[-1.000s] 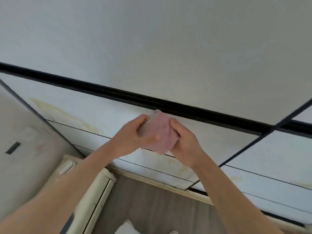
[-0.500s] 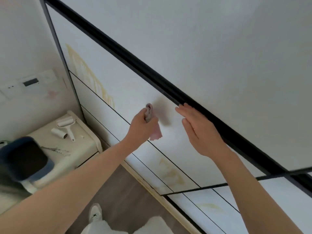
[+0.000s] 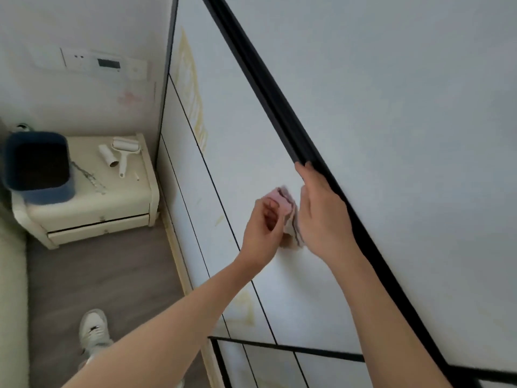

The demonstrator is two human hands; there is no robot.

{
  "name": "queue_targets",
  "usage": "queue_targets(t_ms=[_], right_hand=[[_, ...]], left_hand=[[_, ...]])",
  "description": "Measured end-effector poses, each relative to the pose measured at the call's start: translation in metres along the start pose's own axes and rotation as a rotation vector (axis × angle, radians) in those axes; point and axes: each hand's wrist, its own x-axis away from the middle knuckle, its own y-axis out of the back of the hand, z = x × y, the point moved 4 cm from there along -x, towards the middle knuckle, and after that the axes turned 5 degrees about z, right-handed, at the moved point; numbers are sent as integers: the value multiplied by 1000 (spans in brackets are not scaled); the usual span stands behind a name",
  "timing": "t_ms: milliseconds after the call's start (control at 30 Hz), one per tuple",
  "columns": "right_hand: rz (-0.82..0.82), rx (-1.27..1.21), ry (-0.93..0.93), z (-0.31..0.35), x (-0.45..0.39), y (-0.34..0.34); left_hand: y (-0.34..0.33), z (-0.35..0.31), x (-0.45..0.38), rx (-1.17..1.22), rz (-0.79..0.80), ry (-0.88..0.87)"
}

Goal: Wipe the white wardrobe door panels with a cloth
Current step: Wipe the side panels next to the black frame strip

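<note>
Head view shows the left hand (image 3: 264,228) with fingers curled, pinching the bunched pink cloth (image 3: 288,212) against the white door panel (image 3: 251,152), likely so a folded pad meets the surface for wiping. Just beside it, the right hand (image 3: 324,217) lies with fingers straight, fingertips reaching the black strip (image 3: 282,107), seemingly steadying the door or about to take the cloth. Yellowish stains (image 3: 193,91) mark the panel farther up; a nightstand (image 3: 92,197) stands beyond.

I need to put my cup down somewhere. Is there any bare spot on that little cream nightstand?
The nightstand is crowded: the blue bin fills its left side, while the lint roller, a spare roll and a chain lie across the middle. A bare patch remains at the front right corner, between roller handle and edge.
</note>
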Motion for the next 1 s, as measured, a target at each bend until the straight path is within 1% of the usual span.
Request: queue_targets(t_ms=[67, 133, 167, 200, 267, 367, 400, 433, 467, 533, 633, 667, 700, 733, 800, 867, 900, 933, 1000], right_hand=[[-31, 2, 23, -1, -1, -1], [-34, 28, 29, -2, -5, -4], [-32, 42, 23, -1, -5, -5], [-23, 58, 27, -1, -5, -7], [-22, 48, 24, -1, -7, -6], [-24, -33, -10, -1, -9, -2], [-24, -68, -16, 0, -9, -1], [-22, -96, -24, 0, -9, -1], [-17, -105, -37, -1, -8, -1], [-9, -57, -50, -3, -10, -2], [1, -6, -49, -7, -12, -7], [3, 6, -44, -8, -12, -9], [2, 24, -37, -8, -11, -11], [-4, 41, -28, -9, -11, -11], [-14, 46, -27, -9, -12, -9], [-26, 5, -43, -8, -14, -8], [-35, -17, -43, -5, -15, -7], [-45, -35, -35, -3, -16, -6], [-57, -67, -27, 2, -17, -4]], left_hand=[[8, 36, 1, 19, -79, 108], [17, 67, 3, 71, -175, 293], [20, 77, 3, 54, -213, 347], [20, 78, 3, 56, -250, 346], [10, 45, -3, 58, -235, 214], [-14, -43, -17, 116, -135, -116], [-20, -65, -20, 121, -105, -185], [-24, -74, -24, 112, -111, -219], [-23, -72, -25, 149, -132, -210], [-11, -32, -30, 225, -225, -79], [20, 43, -30, 151, -405, 244], [26, 57, -28, 132, -434, 358], [28, 59, -28, 95, -453, 383], [24, 50, -29, 95, -442, 330], [7, 2, -30, 163, -348, 111], [-10, -47, -33, 145, -249, -96], [-16, -62, -34, 103, -217, -179], [-19, -67, -37, 63, -191, -239], [-15, -62, -42, -70, -189, -321]])
